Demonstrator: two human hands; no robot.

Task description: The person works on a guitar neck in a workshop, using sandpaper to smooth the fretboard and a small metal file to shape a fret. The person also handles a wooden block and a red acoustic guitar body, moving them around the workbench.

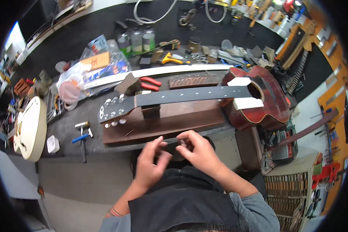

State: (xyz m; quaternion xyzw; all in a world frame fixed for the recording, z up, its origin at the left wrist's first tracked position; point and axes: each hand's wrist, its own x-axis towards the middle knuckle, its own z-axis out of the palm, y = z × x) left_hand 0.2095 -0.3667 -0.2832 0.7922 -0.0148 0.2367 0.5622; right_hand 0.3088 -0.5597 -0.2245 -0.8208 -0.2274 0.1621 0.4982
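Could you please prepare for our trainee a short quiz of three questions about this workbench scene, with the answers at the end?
1. True or false: the left hand and the right hand both grip the neck of the red guitar.

2. Which of these lies just behind the neck, on its far side from the person?
A. white plastic cup
B. red-handled pliers
C. cream guitar body

3. Toward which side of the person does the guitar's headstock point?

Key:
1. False; both hands are in the air at the near edge of the bench, apart from the neck.
2. B
3. Left
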